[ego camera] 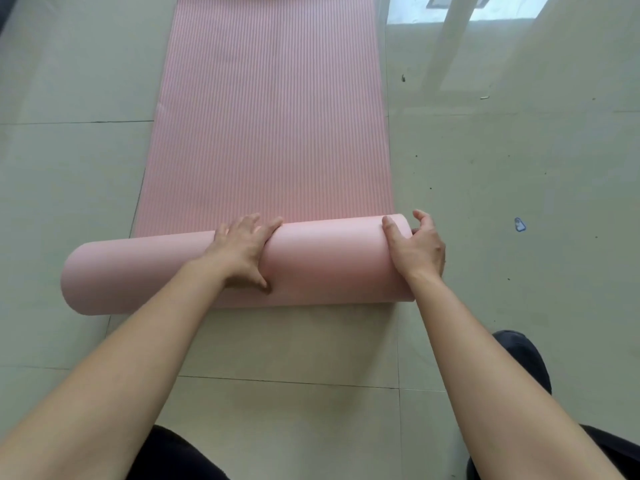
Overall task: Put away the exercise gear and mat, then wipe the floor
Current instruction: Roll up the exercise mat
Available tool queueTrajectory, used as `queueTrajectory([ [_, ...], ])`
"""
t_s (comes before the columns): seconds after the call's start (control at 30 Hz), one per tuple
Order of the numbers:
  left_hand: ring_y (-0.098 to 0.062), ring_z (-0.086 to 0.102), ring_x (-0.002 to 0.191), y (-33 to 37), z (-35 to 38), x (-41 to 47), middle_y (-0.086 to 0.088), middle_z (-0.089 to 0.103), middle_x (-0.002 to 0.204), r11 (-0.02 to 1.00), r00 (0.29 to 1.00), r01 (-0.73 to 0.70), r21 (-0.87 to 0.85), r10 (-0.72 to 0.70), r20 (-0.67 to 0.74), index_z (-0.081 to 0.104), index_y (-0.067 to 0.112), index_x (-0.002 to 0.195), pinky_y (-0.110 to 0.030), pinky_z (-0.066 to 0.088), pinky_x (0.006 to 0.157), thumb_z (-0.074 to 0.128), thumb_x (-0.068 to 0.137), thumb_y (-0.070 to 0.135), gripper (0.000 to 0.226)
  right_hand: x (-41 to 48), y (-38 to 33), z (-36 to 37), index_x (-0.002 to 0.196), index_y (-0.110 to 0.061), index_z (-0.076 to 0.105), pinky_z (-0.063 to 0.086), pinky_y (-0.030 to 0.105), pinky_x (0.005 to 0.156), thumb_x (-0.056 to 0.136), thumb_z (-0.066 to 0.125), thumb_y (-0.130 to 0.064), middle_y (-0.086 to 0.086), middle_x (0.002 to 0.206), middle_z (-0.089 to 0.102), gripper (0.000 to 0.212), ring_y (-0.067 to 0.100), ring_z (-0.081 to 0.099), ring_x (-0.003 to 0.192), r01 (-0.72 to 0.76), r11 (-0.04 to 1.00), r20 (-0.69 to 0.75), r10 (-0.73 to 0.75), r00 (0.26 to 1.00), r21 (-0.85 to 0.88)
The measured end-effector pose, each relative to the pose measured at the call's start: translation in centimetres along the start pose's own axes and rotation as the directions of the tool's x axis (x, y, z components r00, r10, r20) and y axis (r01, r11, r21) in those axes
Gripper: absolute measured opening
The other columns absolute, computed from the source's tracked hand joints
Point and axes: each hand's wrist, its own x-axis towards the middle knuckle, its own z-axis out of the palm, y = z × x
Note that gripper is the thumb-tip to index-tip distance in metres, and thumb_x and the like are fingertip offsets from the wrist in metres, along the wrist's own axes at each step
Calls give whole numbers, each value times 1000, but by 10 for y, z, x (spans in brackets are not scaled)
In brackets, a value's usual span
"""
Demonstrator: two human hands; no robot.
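A pink ribbed exercise mat (270, 116) lies flat on the tiled floor and runs away from me to the top edge of the view. Its near end is wound into a thick smooth roll (322, 261) lying crosswise. My left hand (242, 251) lies over the middle of the roll, fingers spread across its top and thumb on the near side. My right hand (417, 249) cups the roll's right end, thumb on top and fingers curled round the end face.
Pale green floor tiles (519, 168) surround the mat, marked with dark specks and crumbs. A small blue object (520, 224) lies on the floor to the right. My dark-clothed knees (523, 358) are at the bottom. Bright window reflections (450, 46) fall at the top right.
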Motion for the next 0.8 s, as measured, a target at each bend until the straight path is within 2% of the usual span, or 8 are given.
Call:
queueTrajectory([
  [0.1,-34,22,140,2,25,-25,-13,21,151,996,959,-79,40,87,-269,16,38,150,-53,16,118,81,58,49,113,-4,2,10,144,-18,45,42,36,97,92,59,-52,9,137,46,64,30,56,118,93,995,-108,-97,989,-37],
  [0.23,-35,33,131,6,51,-34,-15,38,138,993,860,-98,70,120,-496,31,27,145,-64,23,112,77,63,38,95,-16,-1,26,133,-18,59,31,47,105,93,63,-43,13,138,47,47,34,43,128,412,860,-181,-476,861,-303],
  [0.3,-37,34,134,6,55,-28,-16,39,141,999,849,-41,4,37,-527,36,20,143,-67,21,111,73,67,37,86,-28,-6,36,128,-18,62,30,51,107,92,62,-44,15,139,49,45,35,41,132,541,775,-133,-604,786,-327],
  [0.37,-38,36,135,8,56,-22,-18,42,142,998,807,32,-58,-60,-587,42,13,138,-66,23,110,60,76,37,69,-42,-9,48,133,-20,58,25,55,114,89,57,-53,15,147,44,55,35,33,141,664,671,29,-696,718,-330],
  [0.47,-39,27,143,12,49,-13,-21,34,152,986,823,89,-139,-151,-548,40,9,142,-66,16,114,38,86,34,62,-50,-10,56,158,-28,15,-10,61,119,76,59,-72,18,165,-4,103,39,-12,152,747,496,427,-617,662,-442],
  [0.57,-33,-17,149,7,38,-9,-16,-16,162,995,967,104,-7,-102,-233,-5,12,156,-64,-4,116,52,82,44,98,-41,-13,52,154,-31,-22,-17,61,117,63,76,-70,16,158,-34,140,38,-33,145,728,354,564,-466,682,-587],
  [0.67,-41,-32,142,-2,40,-9,-16,-40,152,963,983,144,227,-112,-149,-37,19,145,-70,-10,110,74,67,56,140,-31,-9,56,152,-31,-26,-10,60,118,61,87,-51,16,161,-27,146,37,-21,150,698,283,550,-452,702,-658],
  [0.8,-48,-1,146,-2,52,-4,-21,-8,161,937,941,266,228,-201,-272,-32,30,146,-69,11,112,71,77,21,124,-24,-8,60,155,-28,17,24,51,109,57,82,-17,11,159,28,118,35,29,143,674,264,469,-547,693,-689],
])
